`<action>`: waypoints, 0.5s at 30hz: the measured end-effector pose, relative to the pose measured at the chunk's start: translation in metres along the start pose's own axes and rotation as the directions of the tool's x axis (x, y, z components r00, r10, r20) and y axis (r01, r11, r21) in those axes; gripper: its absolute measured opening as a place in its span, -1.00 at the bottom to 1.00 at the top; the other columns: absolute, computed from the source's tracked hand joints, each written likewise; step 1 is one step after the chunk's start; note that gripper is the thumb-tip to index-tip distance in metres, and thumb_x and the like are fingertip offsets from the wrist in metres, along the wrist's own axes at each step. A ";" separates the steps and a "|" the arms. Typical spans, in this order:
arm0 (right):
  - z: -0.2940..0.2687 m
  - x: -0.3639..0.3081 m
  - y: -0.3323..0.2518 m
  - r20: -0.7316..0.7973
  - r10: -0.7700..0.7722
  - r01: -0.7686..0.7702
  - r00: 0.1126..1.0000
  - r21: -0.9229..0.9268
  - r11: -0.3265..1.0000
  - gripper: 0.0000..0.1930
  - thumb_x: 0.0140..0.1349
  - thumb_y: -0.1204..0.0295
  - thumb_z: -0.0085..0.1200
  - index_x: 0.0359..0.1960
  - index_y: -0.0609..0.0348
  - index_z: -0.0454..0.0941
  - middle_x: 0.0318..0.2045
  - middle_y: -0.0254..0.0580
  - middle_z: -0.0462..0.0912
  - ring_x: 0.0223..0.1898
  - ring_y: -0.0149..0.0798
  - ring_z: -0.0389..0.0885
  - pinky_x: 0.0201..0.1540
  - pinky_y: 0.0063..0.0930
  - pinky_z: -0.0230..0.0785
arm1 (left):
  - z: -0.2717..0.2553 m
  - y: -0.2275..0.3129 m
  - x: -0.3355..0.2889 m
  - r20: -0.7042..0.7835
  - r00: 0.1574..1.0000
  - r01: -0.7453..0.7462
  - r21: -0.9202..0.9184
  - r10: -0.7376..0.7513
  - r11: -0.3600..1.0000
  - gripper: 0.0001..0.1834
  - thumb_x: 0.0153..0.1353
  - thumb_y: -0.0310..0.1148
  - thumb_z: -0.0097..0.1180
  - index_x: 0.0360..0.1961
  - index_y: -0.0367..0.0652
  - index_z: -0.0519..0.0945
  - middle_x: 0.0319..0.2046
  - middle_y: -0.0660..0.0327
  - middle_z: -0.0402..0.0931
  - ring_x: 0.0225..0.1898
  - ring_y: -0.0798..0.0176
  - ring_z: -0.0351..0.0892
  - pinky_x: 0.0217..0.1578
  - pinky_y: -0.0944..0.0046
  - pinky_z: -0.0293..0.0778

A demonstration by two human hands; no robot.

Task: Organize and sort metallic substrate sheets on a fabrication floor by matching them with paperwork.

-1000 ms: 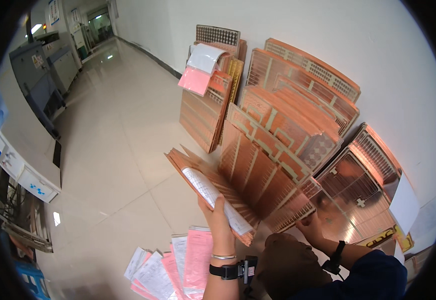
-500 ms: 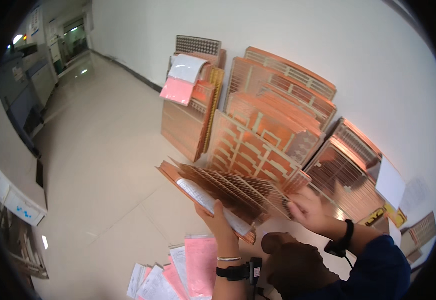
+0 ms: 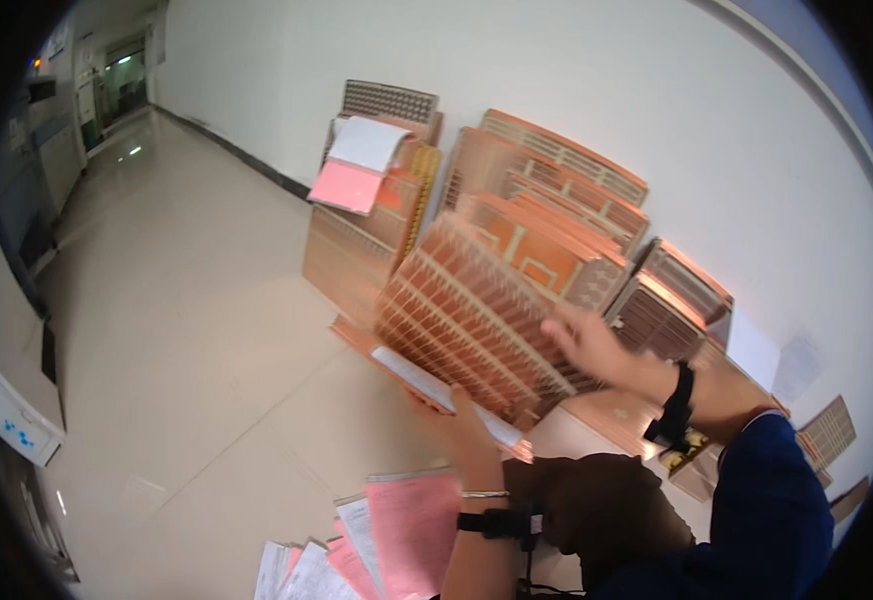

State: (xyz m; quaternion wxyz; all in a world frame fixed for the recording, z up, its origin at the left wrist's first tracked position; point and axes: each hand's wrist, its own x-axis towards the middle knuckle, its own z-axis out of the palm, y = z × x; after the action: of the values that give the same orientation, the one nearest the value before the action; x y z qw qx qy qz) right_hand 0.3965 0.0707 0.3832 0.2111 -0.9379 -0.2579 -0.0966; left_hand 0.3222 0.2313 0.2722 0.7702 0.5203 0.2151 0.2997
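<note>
My left hand [image 3: 462, 430] is closed around the edge of a stack of copper circuit panels [image 3: 362, 345], with a white printed sheet [image 3: 427, 385] along its face. Tilted up behind that stack is a patterned copper panel [image 3: 467, 330], smeared by motion. The fingers of my right hand [image 3: 592, 345] are closed on its right edge, also blurred. Behind it, more copper panels [image 3: 542, 235] lean against the wall.
A separate upright stack with a pink and white paper packet [image 3: 352, 185] stands to the left. Pink and white sheets [image 3: 412, 530] lie on the tiled floor below. More panels [image 3: 657, 310] lean at right, near a white sheet [image 3: 752, 350]. Grey cabinets [image 3: 32, 170] line the far left.
The patterned panel has swung up and away from the held stack, its face turning more toward me. My right hand has risen slightly with it. The view has shifted a little.
</note>
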 end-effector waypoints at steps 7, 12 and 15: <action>-0.036 0.208 -0.042 0.011 -0.290 0.289 0.957 -0.099 0.952 -0.70 0.20 0.30 0.02 -0.13 0.24 0.52 -0.28 0.16 0.58 -0.22 0.06 0.56 -0.11 -0.16 0.36 | -0.001 -0.013 -0.004 -0.111 0.991 0.076 -0.023 -0.078 0.997 -0.26 0.21 -0.51 -0.04 0.31 -0.35 -0.15 0.27 -0.06 -0.02 0.26 0.05 0.05 0.26 0.19 -0.01; 0.036 0.341 -0.049 0.013 -0.390 0.390 0.921 -0.043 0.920 -0.65 0.15 0.30 0.05 -0.13 0.33 0.52 -0.21 0.20 0.57 -0.12 0.12 0.53 -0.03 -0.17 0.35 | -0.006 -0.014 0.000 0.025 0.995 0.091 0.022 -0.092 0.996 -0.21 0.21 -0.45 -0.01 0.32 -0.29 -0.21 0.24 -0.02 -0.02 0.24 0.09 0.06 0.23 0.17 0.04; 0.113 0.388 -0.053 -0.029 -0.447 0.431 0.894 -0.218 0.876 -0.69 0.15 0.34 0.00 -0.18 0.33 0.54 -0.24 0.21 0.57 -0.13 0.09 0.55 -0.06 -0.17 0.38 | -0.014 -0.013 0.008 0.127 0.985 0.109 0.038 -0.113 0.993 -0.18 0.22 -0.43 -0.01 0.32 -0.27 -0.27 0.25 -0.02 -0.06 0.22 0.12 0.07 0.19 0.17 0.10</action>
State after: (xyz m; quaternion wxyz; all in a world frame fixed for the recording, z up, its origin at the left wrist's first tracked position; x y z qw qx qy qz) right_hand 0.7059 0.3335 0.4135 0.0955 -0.8671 -0.4441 -0.2046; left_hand 0.3221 0.2421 0.2545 0.7899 0.5375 0.1980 0.2188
